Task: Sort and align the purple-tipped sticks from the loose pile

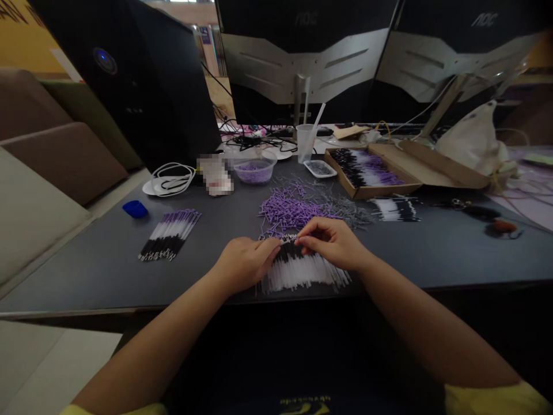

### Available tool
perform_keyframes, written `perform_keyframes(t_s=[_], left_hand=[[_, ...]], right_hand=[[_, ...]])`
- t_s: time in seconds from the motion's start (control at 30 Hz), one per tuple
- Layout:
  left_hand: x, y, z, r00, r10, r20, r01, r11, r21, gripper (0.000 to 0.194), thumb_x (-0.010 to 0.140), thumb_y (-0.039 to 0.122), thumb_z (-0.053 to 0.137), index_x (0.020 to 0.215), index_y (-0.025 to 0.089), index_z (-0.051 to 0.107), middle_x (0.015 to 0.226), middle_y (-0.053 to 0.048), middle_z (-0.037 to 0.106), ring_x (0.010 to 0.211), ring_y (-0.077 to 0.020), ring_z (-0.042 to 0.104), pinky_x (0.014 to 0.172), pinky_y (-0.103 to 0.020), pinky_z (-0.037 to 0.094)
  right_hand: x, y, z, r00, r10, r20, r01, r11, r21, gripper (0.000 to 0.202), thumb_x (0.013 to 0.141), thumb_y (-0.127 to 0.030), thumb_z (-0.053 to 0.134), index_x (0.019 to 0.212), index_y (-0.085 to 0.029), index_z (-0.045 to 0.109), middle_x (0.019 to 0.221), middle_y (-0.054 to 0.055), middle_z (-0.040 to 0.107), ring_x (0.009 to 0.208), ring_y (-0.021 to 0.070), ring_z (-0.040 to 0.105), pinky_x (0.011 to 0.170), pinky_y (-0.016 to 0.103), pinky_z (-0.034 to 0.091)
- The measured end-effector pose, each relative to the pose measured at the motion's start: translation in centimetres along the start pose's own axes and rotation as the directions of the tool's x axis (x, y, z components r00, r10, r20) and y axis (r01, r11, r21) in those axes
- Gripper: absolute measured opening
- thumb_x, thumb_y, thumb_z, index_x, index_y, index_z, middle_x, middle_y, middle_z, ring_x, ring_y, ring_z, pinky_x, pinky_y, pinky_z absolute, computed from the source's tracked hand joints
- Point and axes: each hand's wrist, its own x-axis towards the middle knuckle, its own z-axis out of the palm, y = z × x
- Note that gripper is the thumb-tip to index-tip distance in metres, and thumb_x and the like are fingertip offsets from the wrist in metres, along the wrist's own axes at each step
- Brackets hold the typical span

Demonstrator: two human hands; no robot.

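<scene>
My left hand (248,259) is closed, pinching the end of a thin pale stick (286,241) between thumb and fingers. Facing it, my right hand (330,242) has its thumb and forefinger pressed together at the stick's other end; any small part there is too tiny to make out. Beneath both hands lies a row of slim black-and-white tubes (302,274), with shiny tips along the far side. Just beyond my fingers spreads a heap of small purple nail-shaped pieces (289,207), with a pile of thin grey pieces (349,210) to its right.
Left on the desk (207,230) are a bundle of purple, white and black sticks (170,233) and a blue cap-like object (135,209). Behind stand a clear bowl (256,168), a plastic cup (305,144), a small tray (319,169) and a cardboard box (367,190) of sticks.
</scene>
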Motion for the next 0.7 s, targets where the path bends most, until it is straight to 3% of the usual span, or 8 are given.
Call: perform_keyframes(t_s=[0.27, 0.7], left_hand=[[-0.58, -0.25, 0.62, 0.999, 0.034, 0.018, -0.034, 0.999, 0.007, 0.015, 0.092, 0.025, 0.048, 0.088, 0.018, 0.061, 0.066, 0.0, 0.068, 0.054, -0.0127, 0.06, 0.051, -0.025, 0.038], [-0.98, -0.01, 1.09, 0.994, 0.052, -0.095, -0.06, 0.994, -0.09, 0.017, 0.09, 0.02, 0.049, 0.099, 0.017, 0.063, 0.076, -0.002, 0.071, 0.063, -0.0126, 0.064, 0.059, -0.023, 0.046]], right_hand=[[-0.46, -0.02, 0.04, 0.986, -0.149, 0.07, 0.162, 0.955, -0.25, 0.009, 0.084, -0.026, 0.063, 0.087, -0.019, 0.069, 0.075, 0.003, 0.069, 0.069, 0.0143, 0.064, 0.065, 0.028, 0.051], [-0.79, -0.13, 0.67, 0.995, -0.093, 0.034, 0.097, 0.985, -0.141, 0.011, 0.08, -0.028, 0.069, 0.084, -0.018, 0.071, 0.072, 0.004, 0.071, 0.067, 0.0158, 0.067, 0.063, 0.028, 0.053]])
